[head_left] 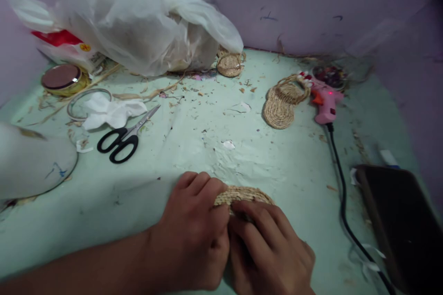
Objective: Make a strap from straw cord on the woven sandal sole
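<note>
The woven straw oval [242,194] lies flat on the desk [194,147] at the near edge. Its long axis runs left to right across the view, and only its far, curved rim shows beyond the knuckles. It is made of pale, dry fibre, coiled in tight ribbed rows.

Both hands rest on top of it, pressed side by side so that they touch. The left hand [194,235] is curled, with its fingers bent down over the oval's left end and gripping it. The right hand [272,249] lays its fingers fairly flat across the middle and right part. Its thumb is hidden, so it may be pinching the edge or only pressing down.

The desk has a pale green, wrinkled covering strewn with straw scraps. Well beyond the hands lies a similar woven sole [281,106] with a looped strap, and a pink glue gun [325,101] sits just beside it. Black-handled scissors [121,140] lie closed to the far left, near a crumpled white tissue [112,111]. A filmy plastic bag [138,14] is slumped against the back wall.
</note>
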{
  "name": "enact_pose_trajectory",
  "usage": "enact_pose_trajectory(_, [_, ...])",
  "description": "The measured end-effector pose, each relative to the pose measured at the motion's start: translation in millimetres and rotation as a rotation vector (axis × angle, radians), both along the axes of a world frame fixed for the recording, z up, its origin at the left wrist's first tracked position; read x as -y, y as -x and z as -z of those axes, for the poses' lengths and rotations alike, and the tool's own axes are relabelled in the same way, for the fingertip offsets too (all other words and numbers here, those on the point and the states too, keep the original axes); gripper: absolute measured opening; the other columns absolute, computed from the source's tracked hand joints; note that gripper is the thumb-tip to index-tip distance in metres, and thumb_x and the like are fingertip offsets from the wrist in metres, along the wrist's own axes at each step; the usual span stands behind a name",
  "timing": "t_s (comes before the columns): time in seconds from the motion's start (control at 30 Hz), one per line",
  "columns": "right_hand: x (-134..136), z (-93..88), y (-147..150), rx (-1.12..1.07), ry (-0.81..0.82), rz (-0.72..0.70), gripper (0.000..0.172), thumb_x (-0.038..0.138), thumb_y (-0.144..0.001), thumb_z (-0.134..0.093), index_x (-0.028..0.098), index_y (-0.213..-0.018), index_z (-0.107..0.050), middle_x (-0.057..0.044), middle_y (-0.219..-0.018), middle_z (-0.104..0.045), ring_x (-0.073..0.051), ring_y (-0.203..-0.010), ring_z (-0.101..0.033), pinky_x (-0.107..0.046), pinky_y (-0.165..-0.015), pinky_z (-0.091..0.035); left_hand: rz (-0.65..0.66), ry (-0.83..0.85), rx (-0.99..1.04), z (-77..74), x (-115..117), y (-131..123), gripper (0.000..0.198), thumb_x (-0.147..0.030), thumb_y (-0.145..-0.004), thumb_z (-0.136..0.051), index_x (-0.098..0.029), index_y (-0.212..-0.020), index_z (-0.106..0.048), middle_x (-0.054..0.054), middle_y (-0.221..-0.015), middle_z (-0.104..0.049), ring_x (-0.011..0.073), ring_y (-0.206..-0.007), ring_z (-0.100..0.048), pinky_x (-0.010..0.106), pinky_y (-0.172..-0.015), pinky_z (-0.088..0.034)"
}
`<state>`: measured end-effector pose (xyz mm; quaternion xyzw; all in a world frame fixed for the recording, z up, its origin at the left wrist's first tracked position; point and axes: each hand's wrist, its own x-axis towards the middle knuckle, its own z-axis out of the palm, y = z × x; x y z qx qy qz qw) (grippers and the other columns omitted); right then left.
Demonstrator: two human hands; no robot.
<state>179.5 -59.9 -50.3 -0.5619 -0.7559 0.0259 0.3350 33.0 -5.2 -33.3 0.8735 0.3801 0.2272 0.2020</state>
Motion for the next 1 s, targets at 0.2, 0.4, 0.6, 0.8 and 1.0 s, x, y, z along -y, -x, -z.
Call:
enact_pose_trajectory(0.2, [-4.7, -6.9, 3.0, -0.038, 0.006, -0.003, 0.009, 0.012, -0.068, -0.055, 0.017, -0.069, -0.062, -0.006, -0.084, -0.065, -0.02, -0.077, -0.057, -0.03, -0.063, -0.049, 0.003, -0.022, -0.038, -2.5, -1.3, -1.6, 0.003, -0.014, -0.059, -0.052, -0.016, -0.058, -0.054, 0.008, -0.075, -0.053, 0.0206, -0.074, -0.045, 0.037, -0.064, -0.035])
enact_pose_trajectory(0.4, [-8.2, -10.0, 2.2, -0.071, 0.029, -0.014, 0.01, 0.013, -0.068, -0.053, 0.019, -0.067, -0.062, -0.004, -0.082, -0.065, -0.019, -0.078, -0.057, -0.028, -0.059, -0.049, -0.019, -0.076, -0.054, 1.7, 1.6, -2.4, 0.008, -0.015, -0.062, -0.05, -0.016, -0.065, -0.057, 0.008, -0.078, -0.051, 0.0208, -0.077, -0.045, 0.037, -0.067, -0.035])
enact_pose_trajectory(0.6, [-9.8, -8.0, -3.1, -0.058, 0.03, -0.052, 0.011, 0.014, -0.068, -0.054, 0.02, -0.069, -0.063, -0.003, -0.08, -0.064, -0.018, -0.075, -0.057, -0.027, -0.058, -0.048, -0.021, -0.103, -0.07, 5.2, 1.9, -2.6, 0.013, -0.017, -0.061, -0.049, -0.016, -0.07, -0.058, 0.007, -0.078, -0.05, 0.0213, -0.078, -0.044, 0.038, -0.068, -0.035])
enact_pose_trajectory(0.8, [-9.2, -5.8, -4.9, -0.062, 0.032, -0.092, 0.012, 0.013, -0.069, -0.054, 0.019, -0.072, -0.063, -0.003, -0.083, -0.064, -0.018, -0.078, -0.056, -0.029, -0.061, -0.048, -0.022, -0.139, -0.049, 4.4, 1.7, -1.9, 0.012, -0.017, -0.06, -0.049, -0.016, -0.069, -0.058, 0.007, -0.077, -0.05, 0.0209, -0.077, -0.043, 0.043, -0.075, -0.033])
enact_pose_trajectory(1.0, [-9.8, -9.7, -1.9, -0.125, 0.035, -0.104, 0.012, 0.011, -0.069, -0.053, 0.018, -0.072, -0.062, -0.005, -0.083, -0.063, -0.019, -0.079, -0.056, -0.031, -0.064, -0.048, -0.019, -0.134, -0.007, 2.7, 2.3, -2.2, 0.007, -0.016, -0.06, -0.05, -0.015, -0.064, -0.056, 0.007, -0.077, -0.05, 0.0204, -0.076, -0.044, 0.045, -0.08, -0.033])
